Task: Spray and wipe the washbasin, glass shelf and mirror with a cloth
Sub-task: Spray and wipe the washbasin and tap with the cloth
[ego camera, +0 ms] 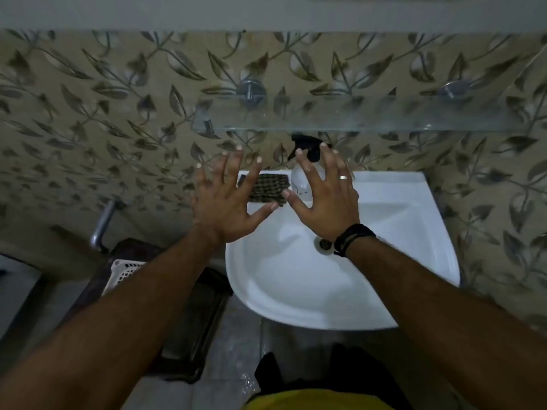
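Closest to me is a strip of yellow clothing (313, 399) at the bottom edge, then my two bare forearms reaching out over the white washbasin (296, 291). Its drain (324, 244) shows just beside my right wrist, which wears a dark wristband (353, 238). To the left of the basin, lower down, I see a white lattice basket (124, 272) and a metal pipe (102, 226) against the wall.

My left hand (225, 208) hovers with its fingers (220, 170) spread straight, holding nothing. My right hand (324, 202) is the same, fingers (306, 170) splayed and empty (a ring (343, 177) sits on one of them).

Beyond the hands, on the basin's back ledge, a folded checked cloth (270, 187) lies flat between them, and just to its right stands the spray bottle (300, 180) with a black trigger head, partly hidden by my right hand.

Farther back, the glass shelf (355, 119) runs across the leaf-patterned tiled wall (103, 113) on two round metal mounts (251, 91).
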Demonstrator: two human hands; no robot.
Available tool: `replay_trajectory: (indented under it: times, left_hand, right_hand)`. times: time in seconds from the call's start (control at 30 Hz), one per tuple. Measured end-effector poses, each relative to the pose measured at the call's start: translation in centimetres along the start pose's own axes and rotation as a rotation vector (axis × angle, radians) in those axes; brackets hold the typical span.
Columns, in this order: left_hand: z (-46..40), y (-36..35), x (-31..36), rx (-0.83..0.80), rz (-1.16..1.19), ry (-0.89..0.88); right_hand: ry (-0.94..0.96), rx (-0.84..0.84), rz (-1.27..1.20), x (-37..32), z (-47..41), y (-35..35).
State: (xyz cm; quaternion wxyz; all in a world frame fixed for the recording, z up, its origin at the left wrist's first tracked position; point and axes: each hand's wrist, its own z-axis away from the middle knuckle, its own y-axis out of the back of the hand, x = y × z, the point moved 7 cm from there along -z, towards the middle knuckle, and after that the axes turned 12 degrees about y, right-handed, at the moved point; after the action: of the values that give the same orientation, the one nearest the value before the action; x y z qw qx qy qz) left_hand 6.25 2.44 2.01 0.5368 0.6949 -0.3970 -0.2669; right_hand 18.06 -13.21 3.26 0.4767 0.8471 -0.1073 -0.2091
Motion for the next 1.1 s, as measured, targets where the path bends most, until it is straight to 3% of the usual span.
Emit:
replay_trajectory:
  times: [0.2, 0.43, 0.67, 0.97, 1.1]
  left_hand:
    - [-3.0, -6.4, 1.2, -0.227, -0.017, 0.020]
    - [-7.1, -10.9, 2.1, -0.436, -0.055, -0.041]
    - [-11.1, -14.3, 1.9, -0.678, -0.138, 0.048]
    - [-12.8, -15.9, 1.3, -0.721, -0.150, 0.142]
    - [-13.3, -15.2, 1.6, -0.730, -0.108, 0.128]
  right_hand:
    - [-0.324, -0.087, -0.294, 4.2, -0.9, -4.4]
    - [-0.697, -0.026, -0.752, 9.2, -2.6, -8.5]
    - [-0.618, -0.149, -0.776, 10.1, -5.4, -9.3]
    - [-0.382, -0.109, -0.766, 9.1, -5.8, -8.5]
    - [-0.265, -0.172, -0.773, 8.3, -7.2, -9.0]
